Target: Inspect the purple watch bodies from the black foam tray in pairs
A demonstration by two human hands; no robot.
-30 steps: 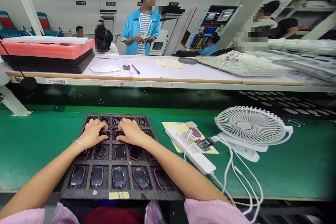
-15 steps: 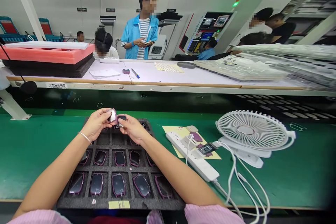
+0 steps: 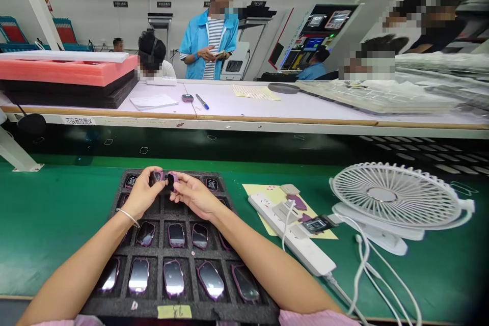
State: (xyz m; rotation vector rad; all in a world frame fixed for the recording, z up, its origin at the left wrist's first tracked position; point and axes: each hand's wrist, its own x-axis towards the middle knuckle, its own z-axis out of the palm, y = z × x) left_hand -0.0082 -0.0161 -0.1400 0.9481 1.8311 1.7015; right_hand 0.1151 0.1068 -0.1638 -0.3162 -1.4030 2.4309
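My left hand (image 3: 142, 197) pinches a small purple-rimmed, dark-faced watch-like device (image 3: 155, 178) above the far part of a black foam tray (image 3: 156, 275). Close beside it, my right hand (image 3: 195, 197) grips a second purple-edged watch-like device (image 3: 171, 180), turned nearly edge-on. The left thumb tip is near this second piece; whether it touches cannot be made out. Similar purple-framed devices (image 3: 174, 279) with glossy dark faces lie in the tray's compartments, several in the near rows. My forearms hide some side compartments.
Right of the tray lie a white power strip (image 3: 294, 237) with plugs and cables, a yellow sheet (image 3: 324, 234) and a white fan (image 3: 382, 194). A raised shelf (image 3: 214, 118) crosses behind, bearing foam trays (image 3: 69, 71), papers and a pen (image 3: 202, 101). A person in blue (image 3: 191, 41) stands beyond.
The two devices have moved slightly apart and turned; the right one now shows its edge. My hands are a little lower over the tray. The camera view has shifted slightly.
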